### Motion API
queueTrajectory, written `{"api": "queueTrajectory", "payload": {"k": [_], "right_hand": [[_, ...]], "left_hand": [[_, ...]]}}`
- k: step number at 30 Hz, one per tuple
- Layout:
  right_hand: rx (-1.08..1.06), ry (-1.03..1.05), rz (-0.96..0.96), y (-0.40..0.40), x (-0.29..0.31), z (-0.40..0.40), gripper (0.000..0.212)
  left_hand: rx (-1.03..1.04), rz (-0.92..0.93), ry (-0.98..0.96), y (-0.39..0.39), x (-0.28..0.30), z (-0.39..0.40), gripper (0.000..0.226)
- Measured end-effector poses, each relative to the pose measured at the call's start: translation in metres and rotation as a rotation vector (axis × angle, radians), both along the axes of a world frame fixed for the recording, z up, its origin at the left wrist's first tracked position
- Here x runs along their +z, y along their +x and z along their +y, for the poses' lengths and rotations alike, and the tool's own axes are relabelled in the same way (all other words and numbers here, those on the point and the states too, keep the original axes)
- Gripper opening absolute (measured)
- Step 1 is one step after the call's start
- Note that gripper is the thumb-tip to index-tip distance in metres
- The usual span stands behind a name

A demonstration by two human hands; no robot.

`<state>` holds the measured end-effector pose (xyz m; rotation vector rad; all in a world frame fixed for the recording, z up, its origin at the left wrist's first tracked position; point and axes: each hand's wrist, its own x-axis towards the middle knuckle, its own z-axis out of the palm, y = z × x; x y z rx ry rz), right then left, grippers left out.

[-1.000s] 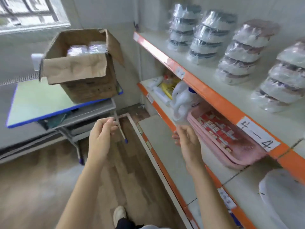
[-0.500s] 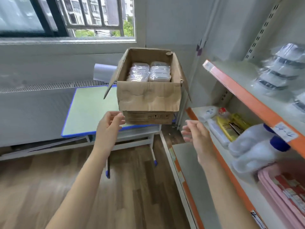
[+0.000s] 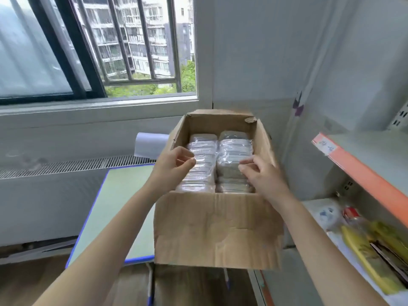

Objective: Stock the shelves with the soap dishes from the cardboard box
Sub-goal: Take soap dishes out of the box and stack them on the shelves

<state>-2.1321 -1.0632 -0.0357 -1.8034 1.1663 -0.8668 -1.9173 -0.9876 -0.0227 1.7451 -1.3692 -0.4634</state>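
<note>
**Hands reach into box of wrapped soap dishes**

A person's two bare hands hover over an open cardboard box (image 3: 217,228) that sits on a small green table (image 3: 119,208) with a blue edge, under a barred window (image 3: 97,47). The box holds two rows of soap dishes (image 3: 220,160), each wrapped in clear plastic and packed on edge, filling it almost to the rim. The left hand (image 3: 174,166) is over the left row, its fingers curled and its thumb and fingertips drawn together at the plastic of a dish; motion blur makes it hard to say whether they actually grip the wrap. The right hand (image 3: 262,177) is over the right row, fingers bent inward at the top of a dish, and its hold on the plastic is likewise unclear. The near flap of the box hangs down over the table's front edge, and the side flaps stand up. A white roll of paper (image 3: 150,144) lies just behind the box on the left. To the right stands a shelf (image 3: 362,173) with an orange edge and a handwritten label; on the level below it lie yellow packets (image 3: 371,255) and a white bottle (image 3: 326,215).
</note>
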Motion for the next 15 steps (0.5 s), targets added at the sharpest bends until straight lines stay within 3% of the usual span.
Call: {"api": "queueTrajectory", "payload": {"k": [9,15], "right_hand": [[0.006,0.118,0.381,0.042,-0.016,-0.1,0.026],[-0.018,-0.061,0.855,0.066,-0.053,-0.158,0.05]], "left_hand": [[-0.184,-0.204,0.245,0.024,-0.028,-0.119,0.023],[-0.39,-0.383,0.34,0.021,-0.045,-0.21,0.03]]}}
